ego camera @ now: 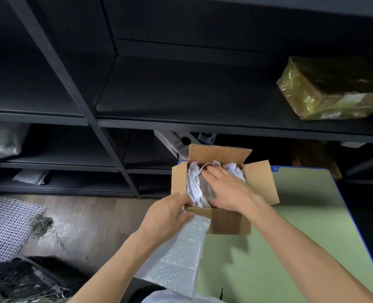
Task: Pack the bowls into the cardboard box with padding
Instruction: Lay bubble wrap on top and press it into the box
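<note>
Green table (290, 248), cardboard box (231, 221), crumpled paper (193, 186), bubble wrap (181, 259)

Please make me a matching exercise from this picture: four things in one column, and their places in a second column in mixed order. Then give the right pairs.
Things:
1. right hand
2. left hand
3. bubble wrap
4. gold-wrapped parcel

Places:
A. on the dark shelf
B. at the near left corner of the cardboard box
C. flat inside the open cardboard box
D. running from the cardboard box toward the person

Pairs: 1-C, 2-B, 3-D, 4-A
</note>
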`<state>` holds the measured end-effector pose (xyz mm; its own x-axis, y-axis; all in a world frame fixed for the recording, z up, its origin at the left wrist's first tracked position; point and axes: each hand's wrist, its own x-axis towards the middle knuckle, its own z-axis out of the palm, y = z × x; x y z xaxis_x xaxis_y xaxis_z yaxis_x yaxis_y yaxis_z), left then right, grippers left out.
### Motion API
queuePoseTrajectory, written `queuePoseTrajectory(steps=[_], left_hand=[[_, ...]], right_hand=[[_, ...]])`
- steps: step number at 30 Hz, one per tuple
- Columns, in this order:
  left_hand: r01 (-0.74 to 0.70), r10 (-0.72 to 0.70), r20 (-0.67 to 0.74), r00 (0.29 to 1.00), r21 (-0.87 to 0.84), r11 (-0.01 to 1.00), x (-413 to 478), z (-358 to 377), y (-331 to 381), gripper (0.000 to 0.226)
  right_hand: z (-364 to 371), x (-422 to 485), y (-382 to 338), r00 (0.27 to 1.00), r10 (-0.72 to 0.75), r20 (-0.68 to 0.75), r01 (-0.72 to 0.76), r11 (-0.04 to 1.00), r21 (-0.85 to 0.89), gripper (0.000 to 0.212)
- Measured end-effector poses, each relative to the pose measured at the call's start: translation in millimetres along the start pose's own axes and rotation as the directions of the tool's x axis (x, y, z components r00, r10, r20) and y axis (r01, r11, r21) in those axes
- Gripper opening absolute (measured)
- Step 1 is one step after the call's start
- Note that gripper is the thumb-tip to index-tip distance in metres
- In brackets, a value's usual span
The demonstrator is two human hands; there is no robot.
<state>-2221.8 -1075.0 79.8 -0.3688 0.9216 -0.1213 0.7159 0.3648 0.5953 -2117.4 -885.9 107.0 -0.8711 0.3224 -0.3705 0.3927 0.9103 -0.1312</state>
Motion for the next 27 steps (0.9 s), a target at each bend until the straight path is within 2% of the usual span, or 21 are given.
queuePoseTrajectory(steps=[6,12,17,23,27], left_hand=[[0.028,-0.028,-0.021,0.999,0.006,1.0,3,3,1,0.012],[0.005,-0.004,-0.028,1.0,0.004,1.0,3,7,0,0.011],[-0.006,0.006,-0.018,1.0,-0.002,1.0,2,5,3,0.012],[-0.01,0.01,-0.023,1.0,-0.008,1.0,0,0,4,0.009],[-0.013,0.01,-0.036,0.999,-0.081,0.997,0,-8,6,0.008]], right_hand=[[-6,0,3,1.0,0.0,0.02,0.001,1.0,-0.013,0.091],[3,11,-4,0.999,-0.037,-0.026,0.035,0.998,-0.055,0.079],[8,3,9,0.999,-0.012,-0.035,0.014,0.998,0.057,0.086],[11,10,5,0.998,-0.034,-0.059,0.035,0.999,0.014,0.083],[19,9,11,0.992,-0.035,-0.124,0.037,0.999,0.014,0.084]])
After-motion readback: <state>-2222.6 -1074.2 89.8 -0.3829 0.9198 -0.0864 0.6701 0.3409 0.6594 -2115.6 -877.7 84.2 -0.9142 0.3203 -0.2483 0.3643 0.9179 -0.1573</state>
